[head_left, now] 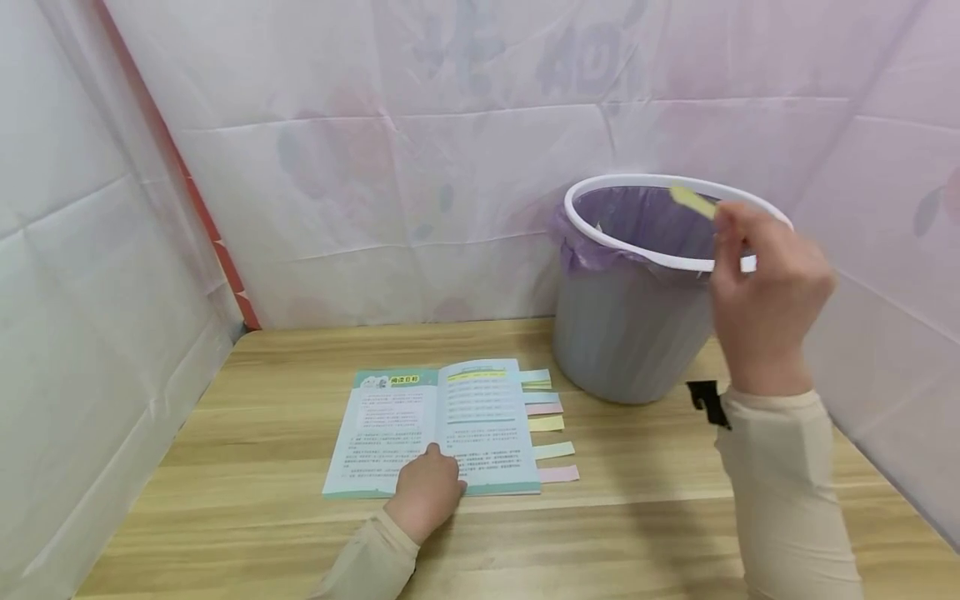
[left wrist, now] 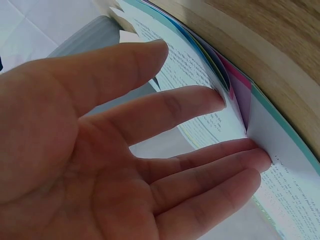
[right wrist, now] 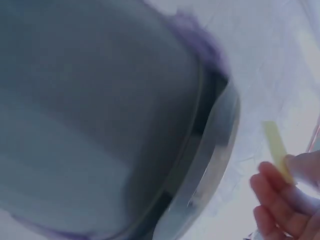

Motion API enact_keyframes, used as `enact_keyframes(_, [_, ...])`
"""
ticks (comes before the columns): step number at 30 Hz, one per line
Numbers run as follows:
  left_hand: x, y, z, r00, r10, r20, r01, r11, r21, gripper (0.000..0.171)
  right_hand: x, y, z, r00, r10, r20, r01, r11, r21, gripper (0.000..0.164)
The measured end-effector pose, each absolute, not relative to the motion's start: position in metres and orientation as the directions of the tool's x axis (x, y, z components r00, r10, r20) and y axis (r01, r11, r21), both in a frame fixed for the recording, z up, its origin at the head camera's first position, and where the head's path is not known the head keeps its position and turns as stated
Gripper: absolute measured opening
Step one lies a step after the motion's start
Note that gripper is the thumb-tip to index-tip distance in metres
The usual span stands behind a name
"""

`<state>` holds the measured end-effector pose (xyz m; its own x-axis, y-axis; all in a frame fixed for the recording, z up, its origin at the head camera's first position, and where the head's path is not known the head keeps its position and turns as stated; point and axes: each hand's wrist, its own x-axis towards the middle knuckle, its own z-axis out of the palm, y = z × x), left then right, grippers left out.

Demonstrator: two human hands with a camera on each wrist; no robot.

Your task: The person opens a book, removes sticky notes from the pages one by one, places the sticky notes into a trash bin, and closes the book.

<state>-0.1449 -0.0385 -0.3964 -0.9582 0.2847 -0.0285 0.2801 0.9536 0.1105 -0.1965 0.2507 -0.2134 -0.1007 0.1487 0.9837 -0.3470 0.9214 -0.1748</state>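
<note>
An open book (head_left: 480,442) lies on the table, with several coloured sticky tabs (head_left: 546,424) jutting from its right edge. My left hand (head_left: 429,492) rests on the lower middle of the pages; in the left wrist view its fingers (left wrist: 210,192) are fairly straight and spread, tips touching the paper near the spine. Above the front rim of a grey trash can (head_left: 633,325), my right hand (head_left: 772,283) pinches a yellow sticky tab (head_left: 692,201) between thumb and fingers. The right wrist view shows that tab beyond the can's rim (right wrist: 215,155).
A purple bag (head_left: 588,252) lines the trash can, folded over under its white rim, at the back right of the wooden table (head_left: 247,467). Pale printed cloth (head_left: 337,183) hangs behind and at both sides. A black clip-like piece (head_left: 708,402) sits at the right cuff.
</note>
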Motion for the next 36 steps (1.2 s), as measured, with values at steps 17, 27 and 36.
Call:
enact_keyframes(17, [-0.147,-0.038,-0.398,-0.962,0.272,-0.011,0.27,0.958,0.101,0.031,-0.211,0.26,-0.21,-0.344,0.056,0.937,-0.277,0.948,-0.158,0.029])
enact_keyframes(27, [-0.144,-0.029,-0.398,-0.958,0.288,-0.003,0.286,0.955,0.082,0.032,-0.231,0.208,-0.328,-0.275,-0.639,0.718,-0.752,0.608,0.253,0.008])
enact_keyframes(36, [-0.142,-0.028,-0.395,-0.957,0.29,-0.019,0.287,0.954,0.089,0.032,-0.265,0.196,-0.391,-0.671,-0.632,0.388,-0.617,0.766,0.178,0.023])
